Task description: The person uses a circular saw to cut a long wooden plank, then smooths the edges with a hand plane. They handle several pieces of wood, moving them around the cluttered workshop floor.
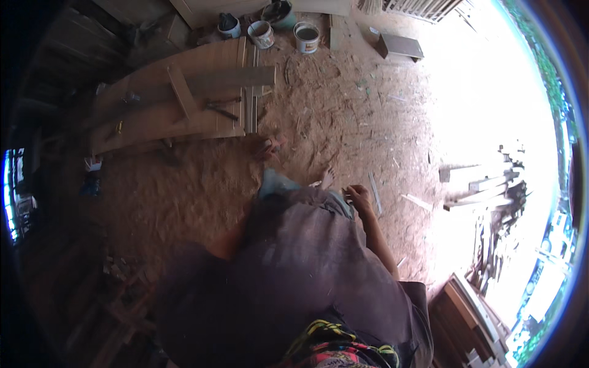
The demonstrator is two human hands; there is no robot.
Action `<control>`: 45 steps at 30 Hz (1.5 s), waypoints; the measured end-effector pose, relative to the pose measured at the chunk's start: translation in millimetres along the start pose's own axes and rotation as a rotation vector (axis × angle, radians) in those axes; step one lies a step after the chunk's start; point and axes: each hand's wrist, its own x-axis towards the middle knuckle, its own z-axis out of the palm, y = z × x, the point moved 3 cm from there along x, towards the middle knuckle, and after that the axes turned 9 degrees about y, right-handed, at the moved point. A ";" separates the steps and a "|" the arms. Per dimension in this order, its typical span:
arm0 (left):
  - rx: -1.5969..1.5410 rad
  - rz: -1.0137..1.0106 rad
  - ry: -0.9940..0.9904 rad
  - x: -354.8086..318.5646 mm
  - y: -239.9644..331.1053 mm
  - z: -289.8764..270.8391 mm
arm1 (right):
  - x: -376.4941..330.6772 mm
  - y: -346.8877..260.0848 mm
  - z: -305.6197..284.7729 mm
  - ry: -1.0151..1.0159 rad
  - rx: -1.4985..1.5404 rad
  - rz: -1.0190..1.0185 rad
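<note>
My right hand (pixel 359 197) hangs beside my right thigh, above the dirt floor. Its fingers are loosely bent with a gap between them, and I see nothing held in it. Of my left arm only a blurred stretch of forearm (pixel 228 243) shows next to my shirt; the left hand itself is hidden. Ahead on the left, out of reach of both hands, is a wide wooden work surface (pixel 215 126). On it lie a long board (pixel 236 76), a shorter wood strip (pixel 180 92) and a dark long-handled tool (pixel 222 111) of unclear kind.
Several buckets (pixel 307 38) stand at the far edge of the dirt floor (pixel 343 104). A box-like wooden piece (pixel 400 47) lies far right. Timber lengths (pixel 478 184) are piled to the right, and stacked boards (pixel 469 313) stand near my right side. Thin wood offcuts (pixel 375 191) lie about.
</note>
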 end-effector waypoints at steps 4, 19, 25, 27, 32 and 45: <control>-0.043 0.036 0.013 6.7 66.2 26.8 | 55.8 -11.8 -69.2 0.069 -0.002 0.012; -0.400 -0.102 0.107 150.2 242.2 45.1 | 201.1 -137.6 -74.8 0.049 -0.168 0.178; -0.664 -0.024 0.129 255.6 400.9 7.0 | 332.6 -279.7 -10.7 0.022 -0.304 0.095; -0.808 -0.029 0.135 265.4 452.9 -19.2 | 358.3 -342.4 27.4 -0.070 -0.130 0.099; -1.037 -0.165 0.111 314.8 533.9 -100.9 | 394.2 -530.2 117.0 -0.108 -0.168 -0.147; -0.724 -0.479 0.629 353.3 397.0 -50.7 | 604.6 -669.3 319.8 -0.757 -1.043 -0.555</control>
